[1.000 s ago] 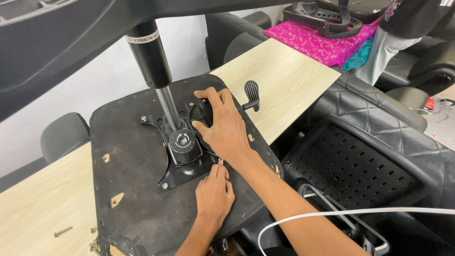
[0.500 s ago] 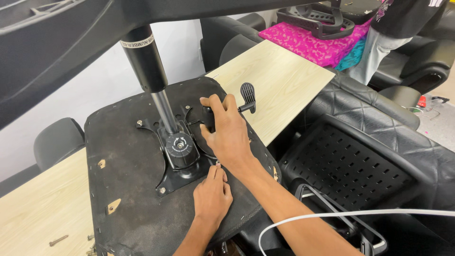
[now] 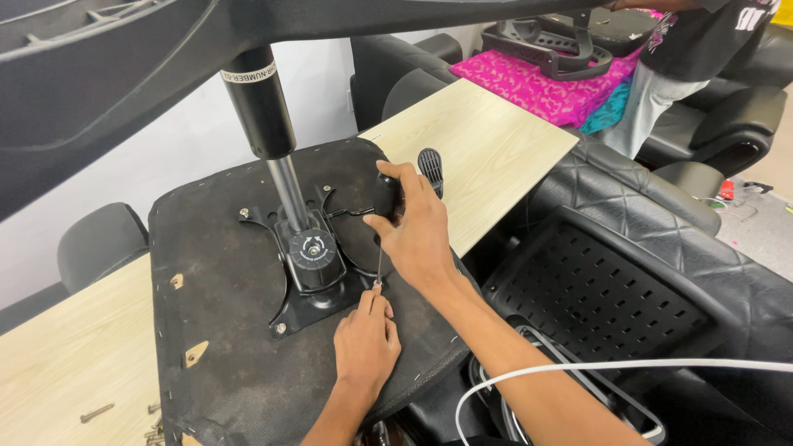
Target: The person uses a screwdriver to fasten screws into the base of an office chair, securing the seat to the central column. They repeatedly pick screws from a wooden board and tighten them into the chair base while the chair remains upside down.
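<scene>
Black-handled screwdriver (image 3: pixel 385 216), rigid and light I judge, clenched by its grip in my right hand (image 3: pixel 421 231); left hand (image 3: pixel 365 343) pinches its tip at six o'clock on the upturned chair seat (image 3: pixel 223 347).

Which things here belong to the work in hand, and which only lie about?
In the work:
right hand on the screwdriver
left hand at its tip
metal plate
upturned seat

Lying about:
loose screws
pink cloth
quilted chair back
white cable
</scene>
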